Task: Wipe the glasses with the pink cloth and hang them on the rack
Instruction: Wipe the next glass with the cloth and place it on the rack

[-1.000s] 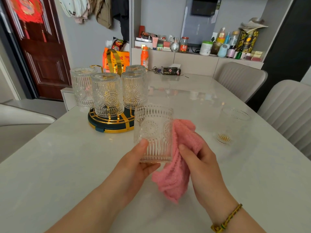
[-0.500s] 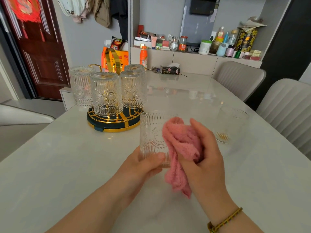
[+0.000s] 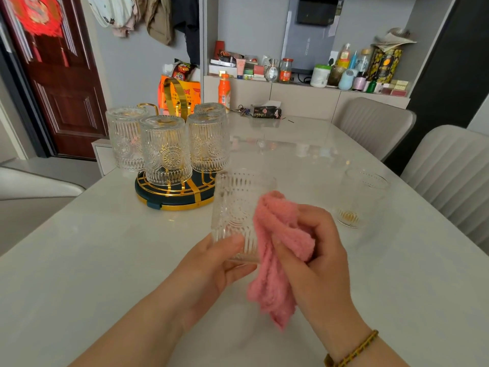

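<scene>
An embossed clear glass is held upright above the table, gripped at its base by my left hand. My right hand grips the pink cloth and presses it against the glass's right side; the cloth's tail hangs below. The round dark rack with gold wires stands at the left, and several matching glasses hang upside down on it. Another clear glass stands upright on the table to the right.
The white marble table runs forward to a counter crowded with bottles and jars. A tissue pack and an orange bottle sit at the far end. Two grey chairs line the right side.
My right hand has brought the cloth from behind the glass round onto its right side and closed over it. The glass has sunk slightly lower.
</scene>
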Motion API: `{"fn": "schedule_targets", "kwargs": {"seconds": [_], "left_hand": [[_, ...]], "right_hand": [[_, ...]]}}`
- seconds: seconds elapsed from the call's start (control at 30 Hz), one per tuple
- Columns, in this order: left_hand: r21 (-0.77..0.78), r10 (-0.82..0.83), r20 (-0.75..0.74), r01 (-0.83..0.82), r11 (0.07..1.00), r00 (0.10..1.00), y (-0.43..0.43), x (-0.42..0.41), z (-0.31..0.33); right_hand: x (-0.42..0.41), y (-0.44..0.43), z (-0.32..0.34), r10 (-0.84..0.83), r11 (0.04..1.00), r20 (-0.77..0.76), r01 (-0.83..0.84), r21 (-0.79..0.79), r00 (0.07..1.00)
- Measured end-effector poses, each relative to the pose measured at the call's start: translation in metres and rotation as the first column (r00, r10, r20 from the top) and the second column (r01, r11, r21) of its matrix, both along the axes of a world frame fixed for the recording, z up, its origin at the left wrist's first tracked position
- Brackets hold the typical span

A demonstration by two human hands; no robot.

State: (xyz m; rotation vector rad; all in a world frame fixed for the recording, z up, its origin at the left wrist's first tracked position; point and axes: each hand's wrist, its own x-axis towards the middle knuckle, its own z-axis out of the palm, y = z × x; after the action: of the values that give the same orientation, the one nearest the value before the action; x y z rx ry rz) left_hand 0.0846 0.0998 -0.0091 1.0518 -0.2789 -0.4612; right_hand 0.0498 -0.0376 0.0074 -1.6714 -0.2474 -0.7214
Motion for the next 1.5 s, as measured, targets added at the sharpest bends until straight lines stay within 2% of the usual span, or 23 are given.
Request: {"fn": "schedule_targets", "kwargs": {"seconds": [0.07,0.13,0.27,0.37,0.5,0.57,0.63,0.73,0.83,0.93,1.03,1.13,1.2,1.3,1.4,1.5], "left_hand": [[0.027,-0.061,0.039,0.060,0.998,0.997,-0.002,-0.005,0.002],[0.051,-0.106,0.059,0.103,0.993,0.993,-0.005,-0.008,0.002],[-0.026,-0.107,0.023,0.108,0.994,0.994,-0.006,-0.007,0.003],[-0.078,-0.071,-0.017,0.070,0.995,0.997,-0.004,-0.002,0.002],[-0.068,-0.054,-0.007,0.054,0.996,0.998,-0.001,0.001,0.000],[-0.022,-0.097,0.041,0.098,0.995,0.994,0.000,0.000,0.001],[0.067,-0.144,0.102,0.138,0.988,0.984,0.001,-0.003,0.003],[0.217,-0.172,0.139,0.140,0.966,0.975,0.004,-0.003,0.006],[0.348,-0.185,0.155,0.122,0.930,0.971,0.007,-0.002,0.009],[0.378,-0.165,0.167,0.092,0.921,0.972,0.008,-0.002,0.010],[0.344,-0.110,0.178,0.043,0.938,0.978,0.012,0.000,0.012],[0.308,-0.106,0.205,0.039,0.951,0.973,0.015,-0.001,0.015],[0.298,-0.136,0.229,0.064,0.952,0.964,0.014,-0.003,0.016],[0.287,-0.176,0.241,0.103,0.952,0.955,0.013,-0.007,0.016],[0.223,-0.186,0.217,0.137,0.965,0.958,0.012,-0.009,0.016],[0.144,-0.188,0.178,0.163,0.976,0.966,0.011,-0.012,0.017]], "right_hand": [[-0.002,-0.002,0.002,-0.078,0.996,0.067,0.075,0.052,0.995],[-0.001,-0.007,0.005,-0.155,0.980,0.064,0.145,0.137,0.986],[0.006,-0.013,0.002,-0.138,0.970,-0.078,0.150,0.192,0.987],[0.006,-0.006,-0.001,-0.055,0.988,-0.159,0.077,0.135,0.986],[0.000,-0.001,0.002,-0.038,0.999,-0.045,0.038,-0.007,0.998],[-0.002,-0.003,0.005,-0.046,0.998,0.037,0.048,-0.041,0.998],[-0.001,-0.007,0.008,-0.117,0.992,0.065,0.114,0.044,0.991],[0.001,-0.019,0.013,-0.238,0.946,0.008,0.230,0.227,0.971],[0.005,-0.032,0.025,-0.172,0.929,-0.143,0.209,0.307,0.975],[0.000,-0.041,0.037,-0.083,0.975,-0.205,0.121,0.184,0.975],[-0.008,-0.048,0.052,-0.016,0.997,-0.244,0.033,0.065,0.970],[-0.014,-0.053,0.075,0.009,0.977,-0.309,-0.074,-0.198,0.951],[-0.016,-0.050,0.093,0.017,0.892,-0.375,-0.184,-0.414,0.927],[-0.012,-0.039,0.106,-0.035,0.694,-0.437,-0.292,-0.658,0.899],[-0.006,-0.032,0.109,-0.075,0.605,-0.421,-0.295,-0.740,0.904],[-0.007,-0.029,0.119,-0.062,0.548,-0.485,-0.376,-0.747,0.872]]}}
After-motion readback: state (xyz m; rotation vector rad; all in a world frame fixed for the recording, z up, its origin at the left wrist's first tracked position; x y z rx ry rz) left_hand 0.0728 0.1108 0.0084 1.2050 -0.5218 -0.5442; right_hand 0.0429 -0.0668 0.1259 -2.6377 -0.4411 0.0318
